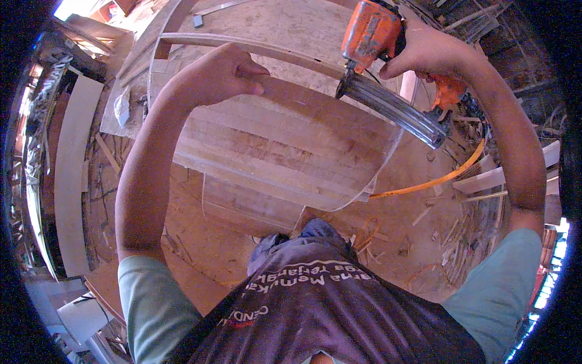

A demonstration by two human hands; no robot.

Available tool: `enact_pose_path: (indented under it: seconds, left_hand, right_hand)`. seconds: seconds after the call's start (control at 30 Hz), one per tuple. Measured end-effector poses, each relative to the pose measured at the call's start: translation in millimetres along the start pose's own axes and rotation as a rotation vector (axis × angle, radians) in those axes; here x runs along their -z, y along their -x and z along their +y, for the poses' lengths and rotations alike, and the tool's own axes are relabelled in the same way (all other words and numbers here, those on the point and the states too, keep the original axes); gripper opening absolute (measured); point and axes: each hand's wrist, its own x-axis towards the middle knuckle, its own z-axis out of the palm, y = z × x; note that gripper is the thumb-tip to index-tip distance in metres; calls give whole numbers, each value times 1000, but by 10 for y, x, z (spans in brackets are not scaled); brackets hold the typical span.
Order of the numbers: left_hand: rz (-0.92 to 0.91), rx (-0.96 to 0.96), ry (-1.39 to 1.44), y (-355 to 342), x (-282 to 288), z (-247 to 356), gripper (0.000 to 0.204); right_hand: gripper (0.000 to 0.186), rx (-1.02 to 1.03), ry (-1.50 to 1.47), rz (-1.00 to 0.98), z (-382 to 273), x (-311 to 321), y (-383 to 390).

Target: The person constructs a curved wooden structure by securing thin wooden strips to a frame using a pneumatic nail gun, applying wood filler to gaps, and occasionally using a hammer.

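Note:
In front of me is a wide panel of joined wooden strips (285,136), lying beside a narrow wooden rail (254,47). My left hand (225,76) is closed on the panel's far edge, thumb and fingers pressed together there. My right hand (431,53) holds an orange nail gun (371,37) by its grip, to the right of the panel. The gun's nose points down near the panel's far edge; I cannot tell whether it touches. Its long metal magazine (397,110) slants over the panel's right part.
An orange air hose (461,172) runs from the right to under the panel's near corner. Wood scraps (464,242) litter the floor at right. A long pale board (74,176) stands at left, near a crumpled white piece (122,108).

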Motion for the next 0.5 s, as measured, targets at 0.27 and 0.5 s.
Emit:
enact_pose_path:
  seconds: [0.27, 0.5]
  left_hand:
    - [26, -45, 78, -9, -35, -34, 41]
    - [38, -163, -70, 22, 18, -71, 41]
  right_hand:
    - [52, -27, -98, -76, 26, 28, 13]
    - [105, 2, -47, -50, -37, 90, 131]
